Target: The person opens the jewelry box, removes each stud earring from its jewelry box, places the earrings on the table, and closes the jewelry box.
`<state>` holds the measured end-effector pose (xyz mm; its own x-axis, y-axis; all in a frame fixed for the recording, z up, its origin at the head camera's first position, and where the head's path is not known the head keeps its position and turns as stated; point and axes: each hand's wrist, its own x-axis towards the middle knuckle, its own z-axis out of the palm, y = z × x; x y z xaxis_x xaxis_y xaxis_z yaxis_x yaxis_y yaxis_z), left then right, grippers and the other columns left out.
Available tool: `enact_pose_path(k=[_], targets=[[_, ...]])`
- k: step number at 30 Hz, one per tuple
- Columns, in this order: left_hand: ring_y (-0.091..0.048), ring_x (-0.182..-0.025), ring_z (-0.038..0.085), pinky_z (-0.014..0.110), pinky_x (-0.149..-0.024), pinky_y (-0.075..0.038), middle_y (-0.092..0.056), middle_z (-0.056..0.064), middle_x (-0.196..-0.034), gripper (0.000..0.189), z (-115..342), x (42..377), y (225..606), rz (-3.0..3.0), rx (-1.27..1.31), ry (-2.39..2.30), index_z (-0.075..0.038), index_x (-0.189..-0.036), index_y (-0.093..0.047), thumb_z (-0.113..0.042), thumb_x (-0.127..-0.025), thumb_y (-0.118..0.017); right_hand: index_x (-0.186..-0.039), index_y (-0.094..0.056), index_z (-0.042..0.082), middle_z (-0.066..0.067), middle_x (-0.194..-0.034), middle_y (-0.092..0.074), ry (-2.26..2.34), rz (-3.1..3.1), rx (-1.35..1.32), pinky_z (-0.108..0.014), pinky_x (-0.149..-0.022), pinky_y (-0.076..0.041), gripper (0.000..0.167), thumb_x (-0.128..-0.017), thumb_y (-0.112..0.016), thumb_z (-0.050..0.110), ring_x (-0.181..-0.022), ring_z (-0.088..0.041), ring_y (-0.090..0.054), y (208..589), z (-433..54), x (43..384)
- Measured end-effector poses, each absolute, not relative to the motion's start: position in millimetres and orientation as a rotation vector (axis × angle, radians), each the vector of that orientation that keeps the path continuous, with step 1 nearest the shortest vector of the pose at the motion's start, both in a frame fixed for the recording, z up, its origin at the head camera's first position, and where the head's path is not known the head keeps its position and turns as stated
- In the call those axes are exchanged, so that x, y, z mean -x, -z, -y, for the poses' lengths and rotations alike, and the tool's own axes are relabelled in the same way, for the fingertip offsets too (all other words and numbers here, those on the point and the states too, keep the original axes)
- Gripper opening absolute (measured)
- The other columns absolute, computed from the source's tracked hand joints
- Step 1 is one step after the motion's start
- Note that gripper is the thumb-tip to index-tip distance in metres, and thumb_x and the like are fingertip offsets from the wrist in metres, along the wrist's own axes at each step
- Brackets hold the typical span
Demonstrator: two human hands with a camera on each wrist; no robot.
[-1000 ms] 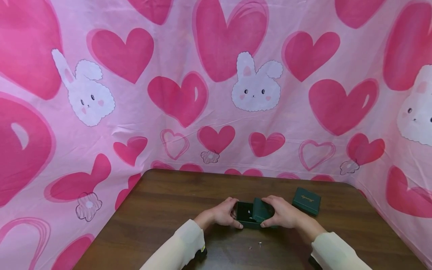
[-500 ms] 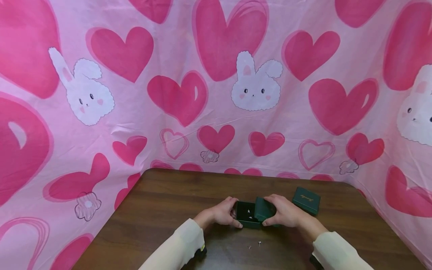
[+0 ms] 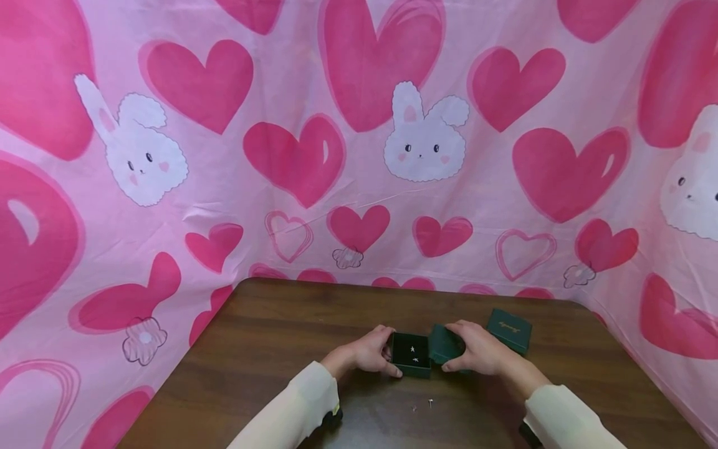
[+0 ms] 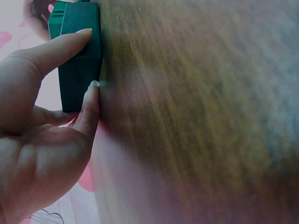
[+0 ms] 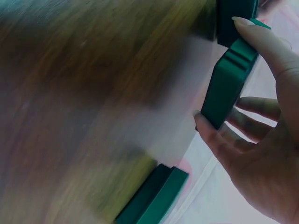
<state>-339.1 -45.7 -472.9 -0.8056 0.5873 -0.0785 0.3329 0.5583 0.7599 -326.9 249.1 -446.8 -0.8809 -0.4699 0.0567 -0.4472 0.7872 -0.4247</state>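
On the table, a small dark green jewelry box [image 3: 411,373] shows a black inside with two small star-shaped silvery pieces [image 3: 412,350]. My left hand [image 3: 371,352] grips the box's left side, with the thumb [image 4: 70,44] along its front face. My right hand [image 3: 477,350] holds a tilted green lid [image 3: 445,344] just to the right of the box, its thumb at the near edge and fingers at the far side. In the right wrist view the lid [image 5: 228,81] is close to the box [image 5: 233,18]; whether they touch, I cannot tell.
A closed green box [image 3: 509,330] with gold lettering lies behind my right hand. Two tiny items lie on the table in front of the box: a silvery one [image 3: 430,403] and a fainter one [image 3: 414,409]. A pink heart-print cloth [image 3: 364,199] hangs beyond the brown wooden table [image 3: 303,312].
My right hand has moved the lid to the right, off the top of the box, uncovering more of the black inside. The left hand keeps its hold on the box.
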Motion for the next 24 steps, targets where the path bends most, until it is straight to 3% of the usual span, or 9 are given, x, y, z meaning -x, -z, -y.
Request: enact_pose_path(k=[24], targets=[[-0.05,-0.09,0.015,0.025,-0.08,-0.044,-0.043,0.004,-0.112,0.058,46,339,474,-2.47,-0.77,-1.131,-0.007,-0.122,-0.052,-0.01,-0.078,-0.089,-0.136,-0.056,-0.008,-0.027,-0.134,-0.058,0.59,-2.99,0.616,-0.064,-0.101,-0.044,0.09,-0.073,-0.089,0.047,-0.121,-0.045,-0.055,453,-272,329]])
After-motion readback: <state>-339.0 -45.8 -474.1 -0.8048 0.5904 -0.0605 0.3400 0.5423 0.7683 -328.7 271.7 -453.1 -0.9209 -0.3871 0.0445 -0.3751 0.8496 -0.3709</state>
